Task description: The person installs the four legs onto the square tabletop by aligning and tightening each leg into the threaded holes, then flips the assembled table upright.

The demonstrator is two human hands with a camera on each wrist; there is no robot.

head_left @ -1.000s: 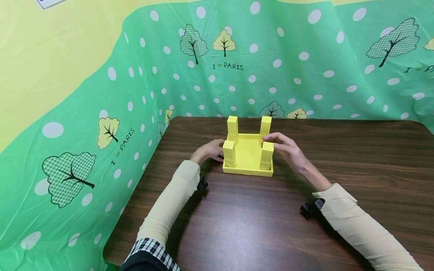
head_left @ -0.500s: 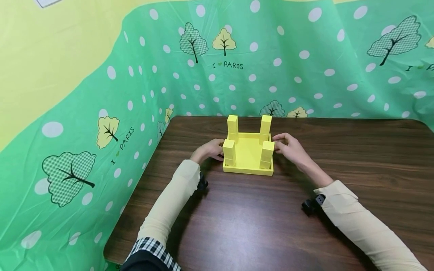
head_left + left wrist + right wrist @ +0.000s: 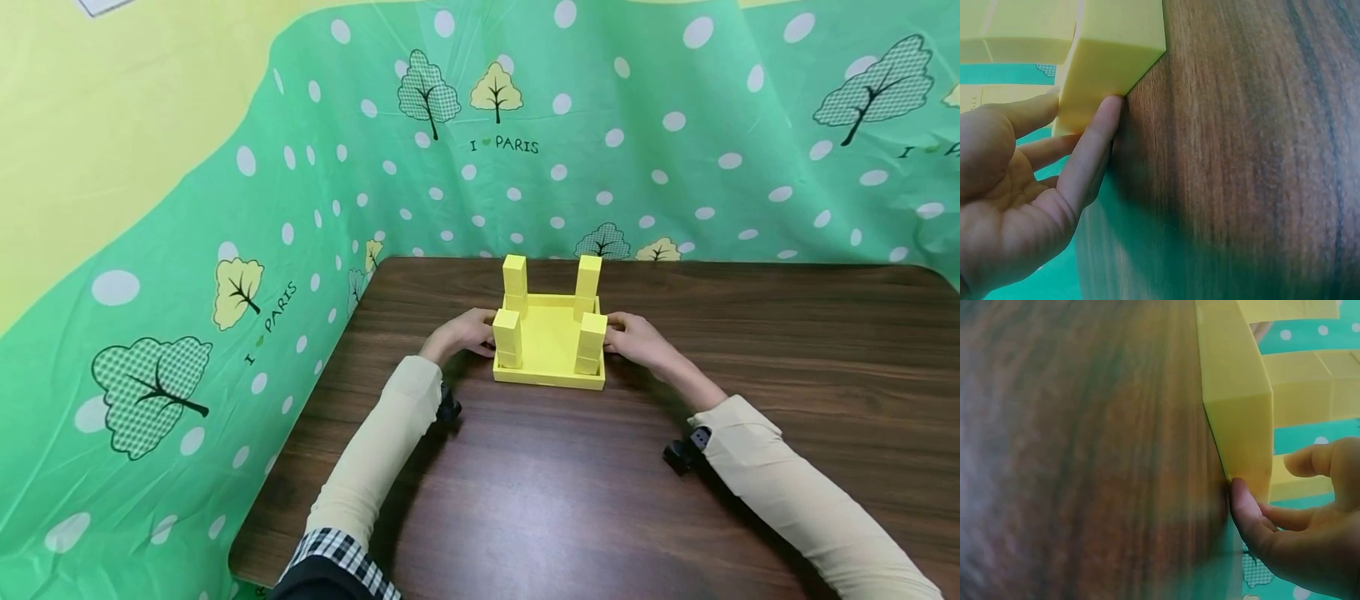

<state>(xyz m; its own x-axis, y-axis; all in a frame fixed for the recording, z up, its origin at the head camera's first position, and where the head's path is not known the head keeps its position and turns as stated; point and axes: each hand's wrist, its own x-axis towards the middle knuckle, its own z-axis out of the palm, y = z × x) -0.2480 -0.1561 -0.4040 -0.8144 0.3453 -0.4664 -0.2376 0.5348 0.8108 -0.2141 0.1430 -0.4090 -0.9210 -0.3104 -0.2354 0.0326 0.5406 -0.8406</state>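
Note:
A shallow yellow tray (image 3: pixel 550 337) with a low rim lies on the dark wooden table. Upright yellow block posts stand at its corners: front-left post (image 3: pixel 507 337), front-right post (image 3: pixel 591 342), back-left post (image 3: pixel 514 285) and back-right post (image 3: pixel 588 285). My left hand (image 3: pixel 1029 169) holds the tray's left side, thumb at the rim and fingers against the outer wall. At the right side, my right hand (image 3: pixel 1316 525) touches the lower edge of the outer wall with its fingers, the thumb apart from the tray. In the head view the front posts partly hide both hands' fingertips.
Brown wood-grain table (image 3: pixel 525 492) extends in front of the tray and to its right. A green and yellow printed cloth (image 3: pixel 555 117) hangs behind and along the left edge. Small black devices (image 3: pixel 681 455) sit at both wrists.
My right hand has left the inside of the front-right post, moved outward and lowered to the tray's right side. My left hand and the tray have stayed put.

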